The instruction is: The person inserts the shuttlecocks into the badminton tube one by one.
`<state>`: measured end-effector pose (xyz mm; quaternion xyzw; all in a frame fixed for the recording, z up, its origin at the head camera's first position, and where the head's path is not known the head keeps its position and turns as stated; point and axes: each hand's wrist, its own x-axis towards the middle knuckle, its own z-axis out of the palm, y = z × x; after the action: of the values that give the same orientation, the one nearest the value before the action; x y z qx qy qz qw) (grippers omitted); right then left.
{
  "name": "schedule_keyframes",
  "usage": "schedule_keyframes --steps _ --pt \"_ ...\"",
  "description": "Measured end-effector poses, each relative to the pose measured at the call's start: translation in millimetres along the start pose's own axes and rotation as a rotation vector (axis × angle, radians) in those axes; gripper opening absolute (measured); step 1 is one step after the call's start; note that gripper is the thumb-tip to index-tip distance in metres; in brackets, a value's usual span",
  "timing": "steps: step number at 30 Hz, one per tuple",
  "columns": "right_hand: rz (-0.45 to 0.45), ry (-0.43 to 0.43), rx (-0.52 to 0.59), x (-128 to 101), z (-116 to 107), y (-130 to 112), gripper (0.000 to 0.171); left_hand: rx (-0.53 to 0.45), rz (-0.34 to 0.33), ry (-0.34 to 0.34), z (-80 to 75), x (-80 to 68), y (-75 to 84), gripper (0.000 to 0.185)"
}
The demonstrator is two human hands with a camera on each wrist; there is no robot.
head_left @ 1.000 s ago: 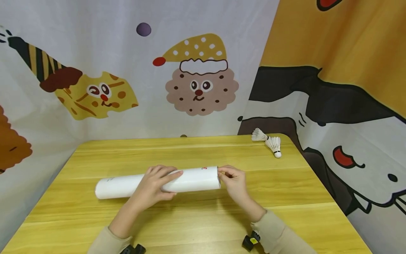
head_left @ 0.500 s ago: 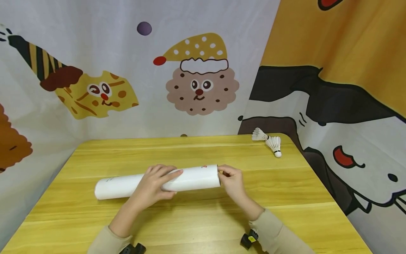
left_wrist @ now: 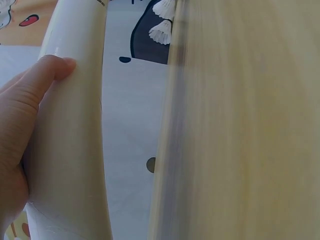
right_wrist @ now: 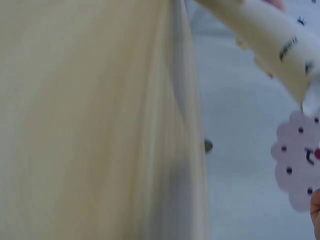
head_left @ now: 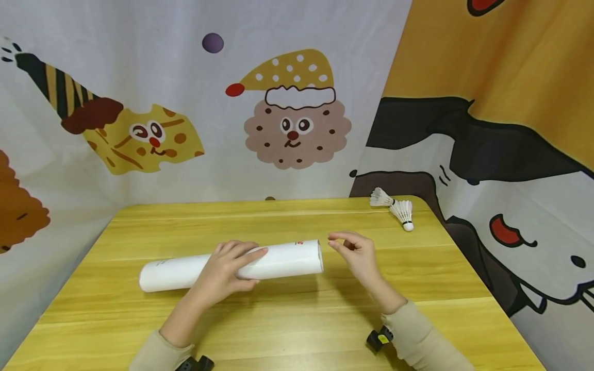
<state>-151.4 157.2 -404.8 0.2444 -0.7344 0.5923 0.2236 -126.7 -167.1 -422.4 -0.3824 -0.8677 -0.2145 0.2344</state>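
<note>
A long white cardboard tube (head_left: 283,260) lies slanted over the wooden table, its right end raised a little. My left hand (head_left: 226,268) grips it around the middle, the thumb on the near side and the fingers over the top. In the left wrist view the thumb presses on the tube's smooth side (left_wrist: 75,130). My right hand (head_left: 357,252) is just right of the tube's right end, apart from it. Its thumb and index finger are bent towards each other with a small gap, and nothing shows between them. Only a sliver of that hand shows in the right wrist view.
Two white shuttlecocks (head_left: 401,212) lie touching at the back right corner of the wooden table (head_left: 287,330). Behind the table's far edge hangs a white curtain (head_left: 162,190) with cartoon prints, and a printed orange and black curtain is at the right.
My right hand has drawn away from the tube's right end, moving to the right and slightly up. The left hand and the tube have stayed almost in place.
</note>
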Motion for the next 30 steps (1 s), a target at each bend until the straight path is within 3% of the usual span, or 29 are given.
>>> schedule_keyframes --steps 11,16,23,30 --pt "0.13 0.058 -0.18 20.5 -51.8 27.4 0.016 0.007 0.007 0.007 0.7 0.2 -0.2 0.076" --pt "0.148 0.068 -0.257 28.2 -76.0 43.0 0.02 0.0 -0.001 0.001 1.3 -0.2 -0.3 0.077" --pt "0.202 0.073 -0.336 33.1 -115.9 95.3 0.025 0.002 0.001 0.003 1.8 -0.6 -0.9 0.074" --pt "0.31 0.045 -0.419 39.6 -146.6 114.4 0.036 -0.004 0.004 0.0 1.2 -1.0 -1.5 0.071"
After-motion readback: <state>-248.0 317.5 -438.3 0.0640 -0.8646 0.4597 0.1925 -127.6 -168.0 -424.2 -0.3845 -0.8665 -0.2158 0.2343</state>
